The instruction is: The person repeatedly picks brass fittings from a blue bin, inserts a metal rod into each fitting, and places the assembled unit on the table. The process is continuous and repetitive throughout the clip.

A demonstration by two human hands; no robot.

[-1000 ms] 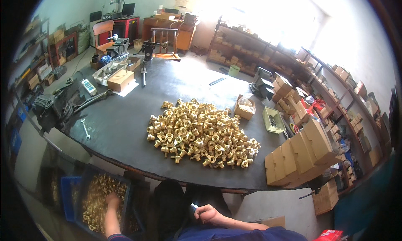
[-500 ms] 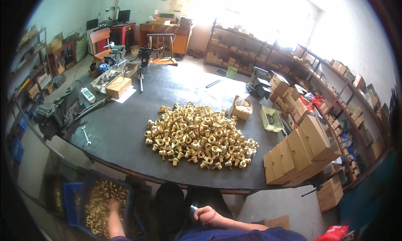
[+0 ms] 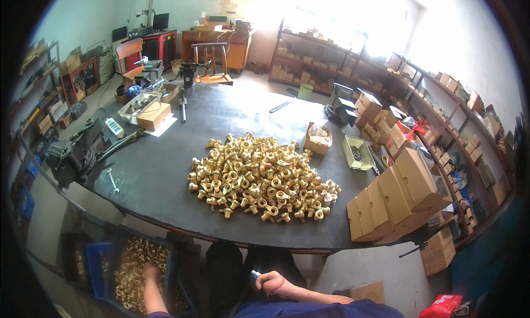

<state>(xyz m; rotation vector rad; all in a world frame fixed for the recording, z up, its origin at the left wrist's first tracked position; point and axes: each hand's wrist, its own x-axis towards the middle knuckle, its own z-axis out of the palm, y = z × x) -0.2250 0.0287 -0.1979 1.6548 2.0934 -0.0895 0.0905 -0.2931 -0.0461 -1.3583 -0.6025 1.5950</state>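
My left hand [image 3: 150, 272] reaches down into a blue bin [image 3: 169, 274] of loose brass fittings [image 3: 132, 293], below the table's left front edge. Its fingers are hidden among the pieces, so I cannot see if they grip one. Over my lap, my right hand [image 3: 270, 284] is closed round a small silver-grey cylindrical tool [image 3: 255, 275]; only its pale end sticks out past the fingers. A large heap of similar brass fittings [image 3: 259, 177], with ring-shaped openings and side lugs, lies on the dark table [image 3: 160, 180] in front of me.
Cardboard boxes [image 3: 386, 202] are stacked at the table's right edge. Close by stand a small open carton [image 3: 318, 140] and a pale green tray [image 3: 358, 153]. A wrench [image 3: 112, 181] lies at the left, near a bench vise [image 3: 189, 74] farther back. Another blue bin [image 3: 95, 268] is beside the first.
The whole view has shifted slightly. My left hand stays among the fittings in the bin, and my right hand still holds the small tool in the same place.
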